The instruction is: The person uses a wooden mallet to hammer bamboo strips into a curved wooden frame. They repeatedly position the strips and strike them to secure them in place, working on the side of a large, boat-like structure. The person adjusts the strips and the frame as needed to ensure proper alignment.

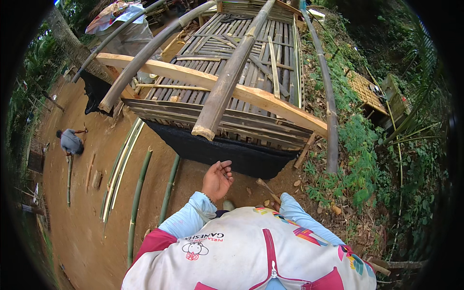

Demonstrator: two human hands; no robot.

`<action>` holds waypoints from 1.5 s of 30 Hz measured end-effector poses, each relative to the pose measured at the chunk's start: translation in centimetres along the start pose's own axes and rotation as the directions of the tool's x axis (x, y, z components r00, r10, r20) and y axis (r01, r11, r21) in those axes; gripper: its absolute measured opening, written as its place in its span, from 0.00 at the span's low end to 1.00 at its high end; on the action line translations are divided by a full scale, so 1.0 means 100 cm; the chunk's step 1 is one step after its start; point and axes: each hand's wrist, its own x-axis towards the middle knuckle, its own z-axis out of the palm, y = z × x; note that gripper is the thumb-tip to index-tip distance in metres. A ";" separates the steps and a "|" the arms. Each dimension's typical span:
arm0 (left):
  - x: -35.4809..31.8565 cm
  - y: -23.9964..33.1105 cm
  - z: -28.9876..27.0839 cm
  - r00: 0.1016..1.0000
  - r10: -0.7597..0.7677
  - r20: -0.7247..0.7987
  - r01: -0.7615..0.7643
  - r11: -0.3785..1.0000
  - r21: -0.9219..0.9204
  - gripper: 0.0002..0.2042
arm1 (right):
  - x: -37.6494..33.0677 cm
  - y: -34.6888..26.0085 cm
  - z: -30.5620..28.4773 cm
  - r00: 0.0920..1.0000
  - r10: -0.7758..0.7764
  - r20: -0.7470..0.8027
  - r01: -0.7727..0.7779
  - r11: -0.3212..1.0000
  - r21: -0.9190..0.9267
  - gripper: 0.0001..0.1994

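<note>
My left hand (pixel 218 182) is raised in front of my chest, just below the cut end of a thick bamboo pole (pixel 227 92). Its fingers are curled together; whatever they pinch is too small to name. Low beside my body, my right hand (pixel 276 206) is mostly hidden by the light blue sleeve. It is closed around a slim wooden handle (pixel 268 190) that points up and to the left. Beyond my hands, a black sheet (pixel 217 150) hangs along the near edge of a slatted bamboo structure (pixel 227 46).
A sawn timber beam (pixel 203 77) crosses under the bamboo poles. Green bamboo poles (pixel 139 203) and split strips (pixel 121 169) lean or lie at the left. A person (pixel 71 141) bends over a pole on the dirt ground (pixel 92 232). Plants (pixel 360 159) cover the right slope.
</note>
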 end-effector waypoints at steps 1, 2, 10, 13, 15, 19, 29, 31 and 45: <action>0.004 -0.001 0.004 1.000 -0.007 0.029 0.008 1.000 0.000 0.17 | -0.001 -0.001 -0.004 1.000 0.007 -0.003 -0.007 1.000 0.014 0.13; 0.006 -0.002 0.006 1.000 -0.025 0.016 0.025 0.999 0.027 0.18 | -0.002 -0.003 -0.007 1.000 0.014 -0.003 -0.014 1.000 0.021 0.13; 0.008 -0.011 -0.002 0.973 -0.110 -0.203 0.158 0.959 0.236 0.20 | 0.002 -0.041 -0.034 0.960 -0.127 -0.251 0.212 0.914 0.346 0.21; 0.018 -0.011 -0.023 0.967 -0.124 -0.221 0.192 0.928 0.319 0.19 | -0.003 -0.089 -0.068 0.966 -0.136 -0.218 0.239 0.785 0.572 0.22; 0.026 -0.006 -0.037 0.958 -0.183 -0.219 0.248 0.915 0.320 0.18 | 0.001 -0.123 -0.090 0.959 -0.120 -0.258 0.272 0.650 0.709 0.24; 0.044 0.019 -0.053 0.944 -0.231 -0.234 0.309 0.869 0.386 0.16 | 0.027 -0.161 -0.126 0.932 -0.092 -0.350 0.345 0.515 0.785 0.27; 0.124 0.084 -0.173 0.888 -0.164 -0.430 0.358 0.833 0.422 0.14 | 0.181 -0.233 -0.220 0.863 0.030 -0.504 0.270 0.816 0.511 0.27; 0.126 0.098 -0.180 0.869 -0.138 -0.475 0.370 0.819 0.439 0.14 | 0.243 -0.224 -0.244 0.908 0.072 -0.413 0.130 0.889 0.439 0.23; 0.084 0.122 -0.309 0.795 0.358 -0.490 0.395 0.306 0.866 0.17 | 0.468 -0.142 -0.213 0.848 0.275 -0.453 -0.424 0.865 -0.269 0.14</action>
